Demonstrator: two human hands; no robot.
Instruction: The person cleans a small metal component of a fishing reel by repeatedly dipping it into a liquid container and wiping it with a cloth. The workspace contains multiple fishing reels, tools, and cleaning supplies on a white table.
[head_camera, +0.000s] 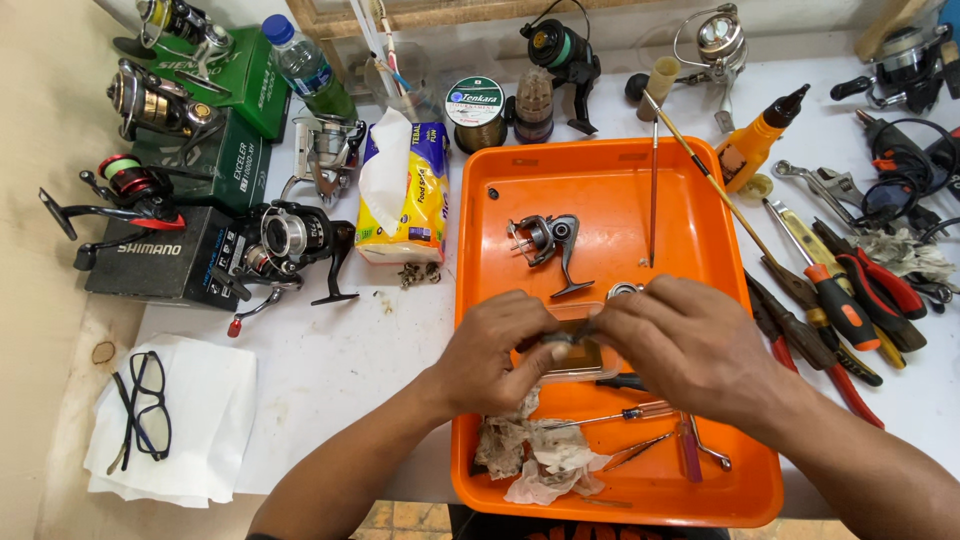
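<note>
Both hands meet over the orange tray (500, 200). My left hand (500, 350) and my right hand (690, 340) pinch a small dark reel part (562, 340) between their fingertips, above a clear flat container (585, 365). A grey fishing reel body (550, 245) lies on the tray just beyond my hands, with a small metal ring (623, 290) beside my right fingers. Crumpled dirty tissue (535, 455) sits at the tray's near edge, with small picks and a red-handled tool (660, 440) under my right wrist.
Several fishing reels on boxes (160, 240) stand at left, beside a tissue pack (405, 190) and a line spool (473, 110). Screwdrivers and pliers (840, 300) lie right of the tray. Glasses (145, 405) rest on a white cloth. An orange bottle (760, 145) leans at back.
</note>
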